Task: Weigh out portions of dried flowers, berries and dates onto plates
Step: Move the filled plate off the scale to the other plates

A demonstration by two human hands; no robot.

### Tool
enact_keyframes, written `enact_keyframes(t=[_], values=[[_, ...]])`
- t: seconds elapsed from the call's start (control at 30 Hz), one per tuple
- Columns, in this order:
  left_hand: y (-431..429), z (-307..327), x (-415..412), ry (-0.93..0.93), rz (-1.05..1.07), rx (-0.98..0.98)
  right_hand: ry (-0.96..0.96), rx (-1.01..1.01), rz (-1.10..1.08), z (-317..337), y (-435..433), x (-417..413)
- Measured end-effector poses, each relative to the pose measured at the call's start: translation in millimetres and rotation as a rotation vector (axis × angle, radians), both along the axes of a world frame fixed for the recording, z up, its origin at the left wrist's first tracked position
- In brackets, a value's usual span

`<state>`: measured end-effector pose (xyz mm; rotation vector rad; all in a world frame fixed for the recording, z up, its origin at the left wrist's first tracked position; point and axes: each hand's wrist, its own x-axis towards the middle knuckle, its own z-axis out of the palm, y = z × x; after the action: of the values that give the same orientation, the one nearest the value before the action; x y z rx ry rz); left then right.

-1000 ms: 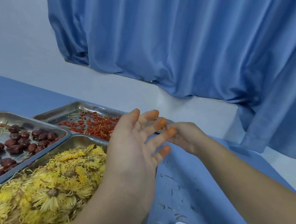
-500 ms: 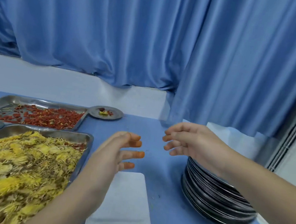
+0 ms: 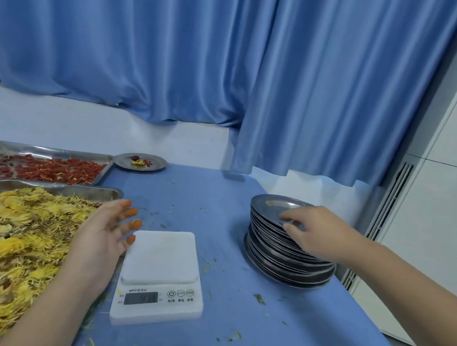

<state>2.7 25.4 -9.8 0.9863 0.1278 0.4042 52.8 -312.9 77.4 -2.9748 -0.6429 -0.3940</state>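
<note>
1. Hovering between the heaped flowers and the scale, the left hand [image 3: 102, 240] was open, its fingers spread and relaxed with orange-tinted tips, holding nothing.
2. The white digital kitchen scale [image 3: 160, 275] sat on the blue-covered table [image 3: 303, 335] just right of that hand. Its platform was bare and its display digits were too blurred to read.
3. Dried yellow chrysanthemum flowers [image 3: 12, 237] were piled high in the nearest steel tray [image 3: 79, 189] on the left. Loose petals lay scattered on the cloth around the scale.
4. To the right stood a leaning stack of metal plates [image 3: 282, 266]. The right hand [image 3: 317, 233] lay over the top of it, fingertips touching the top plate near its rim. Whether the thumb pinched that plate could not be told.
5. Behind the flower tray, dried red berries [image 3: 53, 169] were spread thinly in a second steel tray [image 3: 41, 149].
6. Just beside that tray's far right corner sat a single small plate [image 3: 155, 162]. It carried a small portion: a dark-red piece, a few red berries and a bit of yellow flower.
7. A blue curtain [image 3: 177, 54] hung behind the table over a white wall.
</note>
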Motion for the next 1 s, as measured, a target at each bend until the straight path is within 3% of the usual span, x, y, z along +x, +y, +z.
enact_keyframes(t=[0.2, 0.73, 0.8, 0.9, 1.0], values=[[1, -7, -5, -0.020, -0.057, -0.019, -0.016, -0.079, -0.017, 5, 13, -7], [14, -10, -14, -0.026, -0.099, -0.130, -0.085, 0.226, -0.125, 4, 16, -5], [13, -9, -15, -0.023, -0.105, -0.131, -0.189, 0.145, -0.116, 2, 14, -7], [10, -8, -16, -0.016, -0.100, -0.125, -0.533, -0.080, -0.004, 3, 14, -14], [8, -7, -16, -0.016, -0.099, -0.120, -0.688, -0.103, 0.087, 5, 21, -21]])
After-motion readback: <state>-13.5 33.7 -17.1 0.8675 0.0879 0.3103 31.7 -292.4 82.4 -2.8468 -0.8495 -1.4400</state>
